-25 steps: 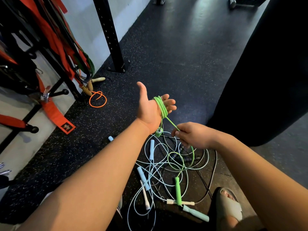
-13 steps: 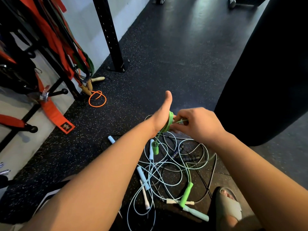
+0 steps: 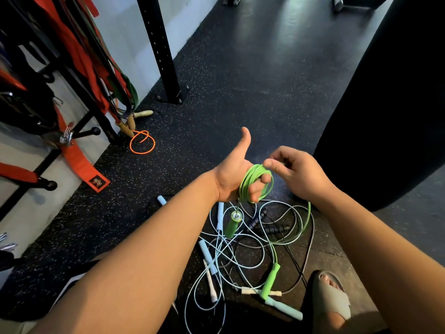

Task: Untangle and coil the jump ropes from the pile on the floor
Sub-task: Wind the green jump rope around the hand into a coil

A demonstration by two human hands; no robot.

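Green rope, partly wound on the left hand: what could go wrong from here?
The lower green handle lies among the pale blue ropes; pulling with the right hand may snag it or drag them along.
The green rope loops sit loosely round the fingers of the left hand and could slip off.

We see a dim room. Soft light comes from far ahead and makes pale shiny patches on the dark floor. The big bag is so black that we can see no detail on it. The left arm and right arm look bright and warm. The green rope glows. The right hand is a little blurry; the left hand is sharper. The post and wall lean near the edges.
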